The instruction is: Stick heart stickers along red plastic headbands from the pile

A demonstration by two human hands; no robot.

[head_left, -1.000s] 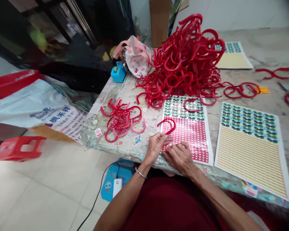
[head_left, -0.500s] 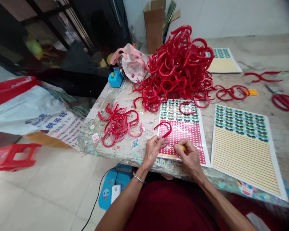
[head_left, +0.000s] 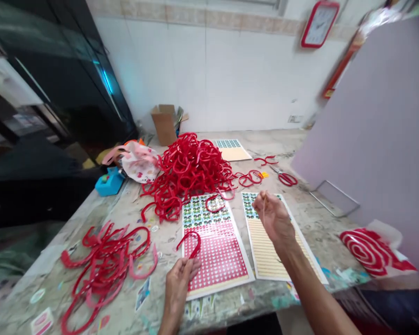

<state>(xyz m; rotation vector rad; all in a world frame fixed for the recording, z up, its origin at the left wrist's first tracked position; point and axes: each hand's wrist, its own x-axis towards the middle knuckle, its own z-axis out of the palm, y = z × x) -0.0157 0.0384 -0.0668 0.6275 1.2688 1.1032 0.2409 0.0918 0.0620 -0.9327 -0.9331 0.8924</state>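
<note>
My left hand pinches the lower end of a red curved band over the lower left of a sheet of small pink and red stickers. Raised above the second, yellow-striped sheet is my right hand, its fingers closed on a thin yellowish strip. Another red band rests on the green-patterned top of the pink sheet. Behind the sheets rises a big pile of red bands; a smaller heap lies to the left.
A blue tape dispenser, a patterned bag and a cardboard box stand at the back left. Red-handled scissors and a third sheet lie further back. A metal frame and red-white package are at right.
The view has tilted up and turned right, showing the wall and clock. My right hand has lifted from the pink sheet to above the striped sheet. My left hand still holds the band.
</note>
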